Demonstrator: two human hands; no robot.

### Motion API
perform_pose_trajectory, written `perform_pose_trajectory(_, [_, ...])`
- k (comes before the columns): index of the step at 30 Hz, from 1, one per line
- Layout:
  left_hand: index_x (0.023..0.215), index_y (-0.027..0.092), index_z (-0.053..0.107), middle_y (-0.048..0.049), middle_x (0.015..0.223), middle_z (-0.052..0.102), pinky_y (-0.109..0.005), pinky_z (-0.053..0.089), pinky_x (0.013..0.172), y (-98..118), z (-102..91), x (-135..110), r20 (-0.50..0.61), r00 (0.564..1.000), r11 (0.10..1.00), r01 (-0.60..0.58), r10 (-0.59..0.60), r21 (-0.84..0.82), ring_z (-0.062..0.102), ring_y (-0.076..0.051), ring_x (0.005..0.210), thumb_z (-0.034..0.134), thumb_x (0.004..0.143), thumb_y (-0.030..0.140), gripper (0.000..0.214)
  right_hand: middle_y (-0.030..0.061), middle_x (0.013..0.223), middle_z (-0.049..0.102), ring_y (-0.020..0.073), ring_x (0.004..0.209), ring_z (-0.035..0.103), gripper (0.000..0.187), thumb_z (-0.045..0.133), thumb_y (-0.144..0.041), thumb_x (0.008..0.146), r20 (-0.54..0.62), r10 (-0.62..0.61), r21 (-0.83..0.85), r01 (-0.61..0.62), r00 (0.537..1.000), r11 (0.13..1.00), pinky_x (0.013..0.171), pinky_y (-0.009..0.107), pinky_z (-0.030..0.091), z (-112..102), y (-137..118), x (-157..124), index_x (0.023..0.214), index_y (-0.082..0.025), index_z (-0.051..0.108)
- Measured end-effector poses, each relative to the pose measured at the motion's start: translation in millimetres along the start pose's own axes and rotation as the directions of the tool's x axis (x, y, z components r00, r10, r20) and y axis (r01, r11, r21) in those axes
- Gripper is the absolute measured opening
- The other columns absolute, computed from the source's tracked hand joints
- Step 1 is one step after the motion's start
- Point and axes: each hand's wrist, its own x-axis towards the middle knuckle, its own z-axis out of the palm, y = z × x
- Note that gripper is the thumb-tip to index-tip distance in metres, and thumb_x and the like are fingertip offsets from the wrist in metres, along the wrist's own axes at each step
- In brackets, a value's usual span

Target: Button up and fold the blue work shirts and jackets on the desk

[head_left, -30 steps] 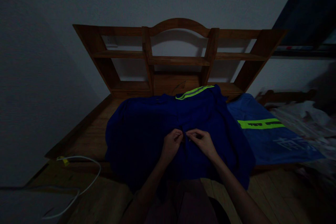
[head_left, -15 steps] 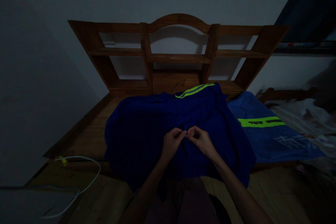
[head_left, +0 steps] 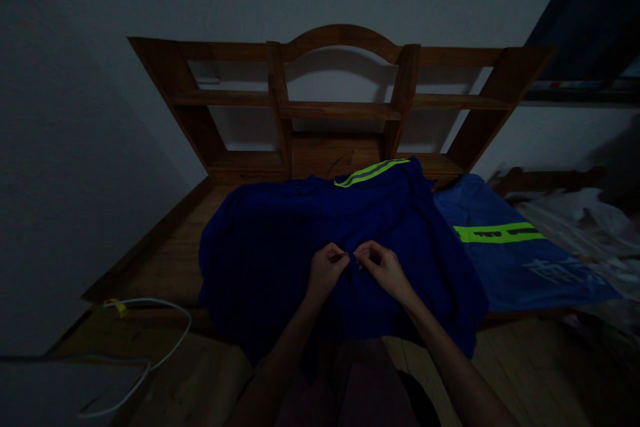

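A dark blue jacket (head_left: 280, 240) with a yellow-green reflective stripe is spread over the wooden desk, its near edge hanging down toward me. Over its middle, my left hand (head_left: 326, 270) pinches the cloth between thumb and forefinger. My right hand (head_left: 384, 270) sits just to the right, fingers likewise pinched on the jacket's front. A narrow gap separates the two sets of fingertips. The dim light hides any small fastening between them.
Behind the jacket rises a wooden shelf unit (head_left: 343, 110) against the wall. On the right lies a lighter blue garment (head_left: 520, 270) with a yellow-green band, beside whitish plastic (head_left: 590, 213). A white cable (head_left: 187, 327) loops at the left.
My fingertips were touching and have drawn slightly apart, the left ones moving a little left. The jacket has otherwise stayed in place.
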Motion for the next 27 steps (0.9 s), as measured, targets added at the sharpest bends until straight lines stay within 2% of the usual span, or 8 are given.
perform_pose_trajectory(4, [0.065, 0.015, 0.056, 0.0024, 0.061, 0.060, -0.019, 0.041, 0.058, -0.5, -0.4, 0.7, 0.010, 1.000, 0.999, 0.018, -0.018, -0.029, 0.057, -0.011, 0.059, 0.061, 0.067, 0.020, 0.008, 0.0006, 0.074, 0.062, 0.0131, 0.067, 0.058, 0.023, 0.055, -0.041, 0.086, -0.009, -0.021, -0.034, 0.021, 1.000, 0.999, 0.064, 0.023, 0.044, 0.4, -0.3, -0.9, 0.090, -0.019, 0.060])
perform_pose_trajectory(8, [0.074, 0.016, 0.056, 0.0013, 0.065, 0.062, -0.021, 0.045, 0.063, 1.5, 0.0, -2.0, 0.022, 0.999, 0.999, -0.040, 0.041, -0.026, 0.062, -0.013, 0.065, 0.061, 0.070, 0.019, 0.007, 0.0009, 0.078, 0.063, 0.0137, 0.071, 0.058, 0.019, 0.056, -0.037, 0.085, -0.028, -0.072, -0.115, 0.068, 0.997, 0.991, 0.066, 0.023, 0.043, 1.4, -5.3, -2.2, 0.088, -0.019, 0.058])
perform_pose_trajectory(12, [0.083, 0.017, 0.055, -0.0006, 0.072, 0.065, -0.023, 0.049, 0.068, 0.2, 1.8, -4.3, 0.015, 0.999, 0.998, -0.051, 0.051, -0.048, 0.065, -0.015, 0.072, 0.063, 0.071, 0.021, 0.015, 0.0013, 0.079, 0.061, 0.0139, 0.071, 0.057, 0.016, 0.047, -0.033, 0.090, -0.002, -0.127, -0.209, 0.124, 0.992, 0.970, 0.067, 0.024, 0.041, 2.4, -12.6, -4.9, 0.088, -0.020, 0.054])
perform_pose_trajectory(17, [0.086, 0.017, 0.054, -0.0025, 0.076, 0.066, -0.025, 0.051, 0.071, -0.1, 1.3, -5.6, 0.044, 0.998, 0.998, -0.041, 0.044, -0.055, 0.066, -0.016, 0.075, 0.066, 0.071, 0.024, 0.020, 0.0022, 0.083, 0.059, 0.0151, 0.074, 0.057, 0.014, 0.039, -0.029, 0.094, 0.056, -0.169, -0.267, 0.178, 0.984, 0.947, 0.071, 0.025, 0.040, 4.3, -16.5, -6.3, 0.090, -0.021, 0.050])
perform_pose_trajectory(22, [0.090, 0.017, 0.054, -0.0024, 0.079, 0.064, -0.024, 0.052, 0.071, 2.5, 0.9, -7.8, 0.050, 0.997, 0.997, -0.058, 0.061, -0.058, 0.065, -0.014, 0.074, 0.067, 0.072, 0.025, 0.024, 0.0025, 0.086, 0.059, 0.0157, 0.079, 0.056, 0.015, 0.039, -0.029, 0.094, 0.061, -0.161, -0.238, 0.171, 0.985, 0.956, 0.075, 0.026, 0.039, 2.2, -17.0, -5.3, 0.090, -0.021, 0.051])
perform_pose_trajectory(27, [0.090, 0.017, 0.055, -0.0013, 0.079, 0.063, -0.023, 0.052, 0.069, 5.2, 2.7, -11.1, 0.082, 0.992, 0.994, -0.089, 0.094, -0.060, 0.063, -0.012, 0.072, 0.069, 0.069, 0.025, 0.026, 0.0011, 0.082, 0.059, 0.0148, 0.077, 0.055, 0.018, 0.046, -0.034, 0.091, 0.037, -0.102, -0.102, 0.105, 0.994, 0.989, 0.071, 0.024, 0.040, -2.7, -10.1, -2.9, 0.084, -0.020, 0.055])
